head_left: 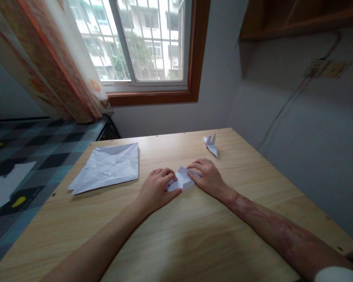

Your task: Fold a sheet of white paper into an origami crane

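A small piece of folded white paper (182,178) lies on the wooden table, with creases and a raised flap in its middle. My left hand (159,186) grips its left end, thumb along the near edge and fingers curled over the far side. On the opposite end, my right hand (207,176) pinches the paper between thumb and fingers. The fingers cover both ends of the sheet. Beyond my right hand stands a folded paper crane (211,145), touched by neither hand.
Creased white sheets (113,166) lie on the table's (176,235) left side. To the left, a checked bed cover (6,156) carries more white paper (8,184). A window (153,43) and curtain (61,58) are ahead; a cable (285,105) hangs along the right wall.
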`<state>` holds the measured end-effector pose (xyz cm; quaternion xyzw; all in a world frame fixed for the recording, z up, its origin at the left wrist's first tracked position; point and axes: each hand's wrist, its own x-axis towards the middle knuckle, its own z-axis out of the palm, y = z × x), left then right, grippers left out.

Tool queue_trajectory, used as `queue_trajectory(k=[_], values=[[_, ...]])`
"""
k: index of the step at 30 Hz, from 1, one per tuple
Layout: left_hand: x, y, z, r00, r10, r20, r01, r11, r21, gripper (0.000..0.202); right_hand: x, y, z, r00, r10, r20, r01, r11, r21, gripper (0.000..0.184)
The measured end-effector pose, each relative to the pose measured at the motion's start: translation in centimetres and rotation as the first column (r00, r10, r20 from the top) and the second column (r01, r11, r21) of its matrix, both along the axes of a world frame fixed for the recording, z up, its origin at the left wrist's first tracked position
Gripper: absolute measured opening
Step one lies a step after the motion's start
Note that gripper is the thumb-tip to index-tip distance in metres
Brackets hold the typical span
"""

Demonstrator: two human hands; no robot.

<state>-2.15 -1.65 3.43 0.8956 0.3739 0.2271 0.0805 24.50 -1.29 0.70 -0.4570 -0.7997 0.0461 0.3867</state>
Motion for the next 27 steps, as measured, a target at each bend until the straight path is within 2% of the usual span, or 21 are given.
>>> queue_trajectory(k=[16,27], values=[[0.07,-0.12,-0.08,1.000,-0.005,-0.013,0.006,1.000,0.028,0.030,-0.27,-0.41,0.57,0.998,-0.032,0.055,0.026,0.994,0.102,0.007],[0.00,-0.07,-0.12,1.000,-0.008,-0.021,0.008,1.000,0.022,0.031,-0.34,-0.34,0.44,1.000,-0.027,-0.005,0.028,0.998,0.055,0.009]])
